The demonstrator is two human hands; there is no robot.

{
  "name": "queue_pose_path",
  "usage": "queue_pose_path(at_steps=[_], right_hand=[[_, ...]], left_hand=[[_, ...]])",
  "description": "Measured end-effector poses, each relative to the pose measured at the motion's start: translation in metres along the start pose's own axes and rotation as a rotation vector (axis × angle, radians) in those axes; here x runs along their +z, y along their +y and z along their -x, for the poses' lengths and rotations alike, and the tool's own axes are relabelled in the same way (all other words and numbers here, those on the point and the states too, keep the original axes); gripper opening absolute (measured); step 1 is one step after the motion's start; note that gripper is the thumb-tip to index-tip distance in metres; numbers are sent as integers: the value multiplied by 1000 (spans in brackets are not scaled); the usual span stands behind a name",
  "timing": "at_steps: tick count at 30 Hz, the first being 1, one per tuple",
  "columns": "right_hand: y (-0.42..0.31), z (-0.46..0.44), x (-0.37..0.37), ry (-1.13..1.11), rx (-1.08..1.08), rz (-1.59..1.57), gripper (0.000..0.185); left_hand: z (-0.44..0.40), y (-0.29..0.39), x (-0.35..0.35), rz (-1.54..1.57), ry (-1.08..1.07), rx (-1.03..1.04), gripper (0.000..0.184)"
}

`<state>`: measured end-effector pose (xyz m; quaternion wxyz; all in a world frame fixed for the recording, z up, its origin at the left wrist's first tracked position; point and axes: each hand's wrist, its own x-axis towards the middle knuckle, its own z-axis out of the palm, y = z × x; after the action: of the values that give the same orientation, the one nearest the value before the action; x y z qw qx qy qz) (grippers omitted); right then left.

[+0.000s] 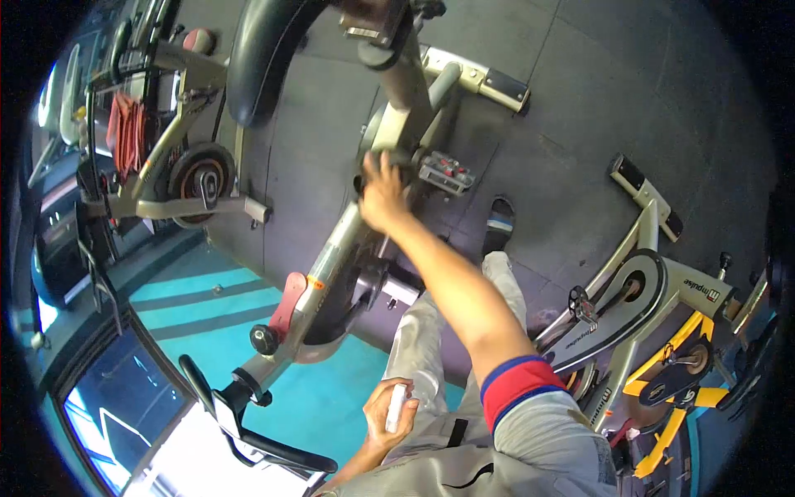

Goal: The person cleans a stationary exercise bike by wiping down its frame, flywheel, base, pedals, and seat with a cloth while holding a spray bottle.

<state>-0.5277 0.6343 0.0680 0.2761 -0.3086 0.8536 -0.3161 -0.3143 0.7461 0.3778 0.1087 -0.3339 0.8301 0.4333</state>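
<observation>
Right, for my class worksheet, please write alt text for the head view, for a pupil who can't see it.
A person's right hand is at the middle of an exercise bike's frame, while the left hand holds a small white object. At picture right stand an Impulse-branded bike and a yellow-framed bike.

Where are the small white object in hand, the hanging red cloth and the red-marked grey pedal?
Small white object (397, 407): head view, its middle.
Hanging red cloth (126, 137): head view, its folds.
Red-marked grey pedal (447, 173): head view, upper face.
</observation>
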Motion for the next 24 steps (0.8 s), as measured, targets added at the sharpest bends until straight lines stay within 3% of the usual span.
queue_pose_path(at_steps=[1, 3, 4, 5, 6, 8, 9, 12, 13, 15, 16, 17, 18, 19, 21, 23, 24], right_hand=[[-13, 18, -17, -106, 71, -276, 47], [-19, 52, -13, -128, 507, -1019, 45], [-18, 70, -25, -145, 653, -1065, 47], [-12, 86, -12, -37, 693, -1387, 45], [-26, 96, -61, 243, 589, -1440, 41], [-33, 95, -128, 599, 197, -1164, 42], [-37, 91, -179, 531, -75, -903, 39], [-84, 26, -249, 872, -471, -440, 78], [-92, 14, -265, 668, -487, -55, 92], [-104, -22, -296, 700, -557, 38, 88], [-107, -32, -325, 817, -474, 197, 75], [-101, -51, -350, 611, -316, 21, 62], [-96, -66, -377, 796, -273, 100, 53], [-98, -78, -408, 604, -138, 105, 52], [-108, -94, -448, 473, 97, 150, 47], [-119, -99, -451, 524, 123, 250, 49], [-112, -87, -422, 740, -71, 330, 47]], left_hand=[[-4, 3, 1, -1, -3, -4, 21], [-12, 11, 2, 14, 3, 35, 22], [-18, 13, 1, 20, 9, 57, 22], [-22, 15, 0, 30, 11, 66, 22], [-25, 16, -1, 40, 12, 71, 22], [-34, 15, -3, 45, 11, 106, 22], [-37, 14, -3, 40, 12, 125, 22], [-40, 10, -4, 57, 22, 177, 21], [-39, 9, -6, 64, 23, 191, 21], [-39, 13, -9, 72, 24, 154, 21], [-38, 13, -13, 70, 21, 131, 21], [-37, 11, -15, 58, 29, 144, 22], [-33, 8, -17, 65, 40, 118, 22], [-30, 4, -19, 74, 49, 96, 23], [-28, -6, -22, 79, 66, 78, 24], [-27, -12, -24, 74, 94, 73, 24], [-28, -13, -25, 79, 111, 77, 24]])
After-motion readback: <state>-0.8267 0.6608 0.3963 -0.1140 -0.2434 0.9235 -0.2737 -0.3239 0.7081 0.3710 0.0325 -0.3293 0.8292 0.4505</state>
